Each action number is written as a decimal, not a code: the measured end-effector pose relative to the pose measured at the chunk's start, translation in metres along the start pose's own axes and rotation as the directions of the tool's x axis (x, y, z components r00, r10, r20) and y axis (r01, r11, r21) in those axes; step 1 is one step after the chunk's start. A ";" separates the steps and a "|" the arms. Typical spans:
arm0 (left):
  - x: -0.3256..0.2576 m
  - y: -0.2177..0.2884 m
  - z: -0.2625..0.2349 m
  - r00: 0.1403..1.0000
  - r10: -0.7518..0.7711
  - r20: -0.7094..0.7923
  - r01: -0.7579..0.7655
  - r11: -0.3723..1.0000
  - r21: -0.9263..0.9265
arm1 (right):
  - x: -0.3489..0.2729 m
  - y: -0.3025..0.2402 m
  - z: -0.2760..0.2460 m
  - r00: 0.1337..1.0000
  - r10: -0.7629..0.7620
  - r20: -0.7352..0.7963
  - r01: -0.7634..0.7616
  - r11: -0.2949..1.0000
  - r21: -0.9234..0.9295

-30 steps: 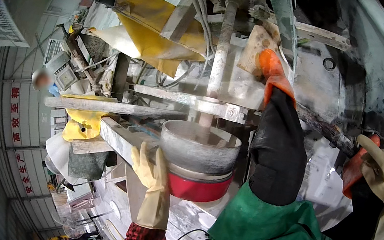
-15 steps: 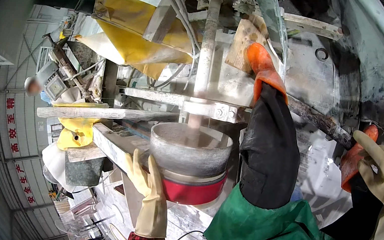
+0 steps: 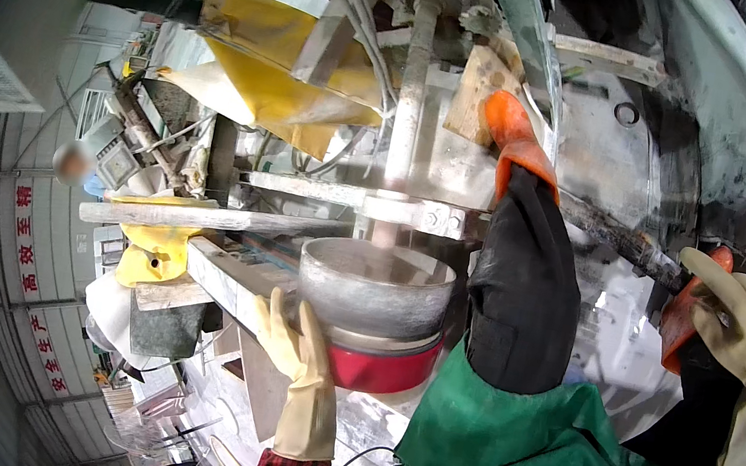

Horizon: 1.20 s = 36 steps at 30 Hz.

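My left hand [image 3: 302, 364], in a cream rubber glove, has its fingers stretched out and spread. It lies along the left side of a red round band [image 3: 382, 369] below a grey drum-shaped wheel [image 3: 371, 294]; whether it touches the band I cannot tell. The wheel sits at the near end of a pale shaft [image 3: 408, 111]. On the right, my right hand [image 3: 738, 324], in a matching glove, is beside an orange boot [image 3: 681, 324], with thumb and fingers apart. Nothing shows in it.
My other orange boot [image 3: 514, 128] rests by a wooden block [image 3: 477, 93]. A green apron [image 3: 515, 444] covers my lap. Beams [image 3: 207, 219], cables and a yellow sheet [image 3: 272, 68] surround the shaft. A person [image 3: 73, 165] is far left.
The view has shifted slightly, so most things sit a little further right. My left hand remains beside the red band; my right hand stays by the boot.
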<state>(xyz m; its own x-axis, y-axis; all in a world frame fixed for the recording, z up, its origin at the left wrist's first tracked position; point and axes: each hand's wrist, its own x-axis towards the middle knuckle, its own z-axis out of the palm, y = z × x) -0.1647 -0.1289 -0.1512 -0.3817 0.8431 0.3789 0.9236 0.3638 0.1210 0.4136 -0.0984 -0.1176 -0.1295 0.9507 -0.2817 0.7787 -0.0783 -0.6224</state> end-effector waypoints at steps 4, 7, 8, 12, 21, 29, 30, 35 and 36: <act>-0.001 0.009 -0.006 0.999 -0.037 0.024 0.037 0.999 0.010 | 0.009 0.013 -0.005 0.993 -0.118 0.018 0.118 0.993 0.024; 0.008 0.008 -0.014 0.991 -0.071 0.116 0.100 0.958 -0.268 | 0.014 0.032 -0.004 0.993 -0.094 0.068 0.085 0.989 0.121; 0.010 0.008 -0.013 0.985 -0.163 0.061 0.173 0.945 -0.279 | 0.016 0.040 -0.003 0.993 -0.100 0.057 0.092 0.989 0.117; 0.032 -0.011 -0.009 0.964 -0.227 0.135 0.253 0.940 -0.227 | 0.027 0.074 0.006 0.993 -0.013 0.119 -0.015 0.973 0.229; 0.028 -0.019 -0.015 0.988 -0.151 0.008 0.144 0.922 -0.360 | 0.026 0.114 0.018 0.977 0.145 0.160 -0.186 0.939 0.290; 0.003 0.063 -0.103 0.998 0.064 -0.029 -0.070 0.925 -0.374 | 0.044 -0.096 0.034 0.956 -0.185 -0.228 0.293 0.602 0.743; 0.003 0.079 -0.108 0.976 0.140 -0.168 -0.192 0.918 -0.348 | 0.050 -0.135 0.045 0.949 -0.292 -0.117 0.271 0.573 0.773; 0.011 0.131 -0.117 0.934 0.286 -0.216 -0.356 0.813 -0.461 | 0.054 -0.277 0.129 0.873 -0.333 0.356 -0.216 0.390 0.895; 0.014 0.135 -0.116 0.942 0.307 -0.134 -0.326 0.748 -0.578 | 0.055 -0.291 0.142 0.873 -0.439 0.214 -0.082 0.300 0.950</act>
<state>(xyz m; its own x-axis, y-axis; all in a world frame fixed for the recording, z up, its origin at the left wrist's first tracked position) -0.0408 -0.1140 -0.0233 -0.0709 0.8530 0.5171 0.8360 -0.2320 0.4973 0.0923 -0.0657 -0.0560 -0.5862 0.7999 -0.1287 -0.3394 -0.3867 -0.8575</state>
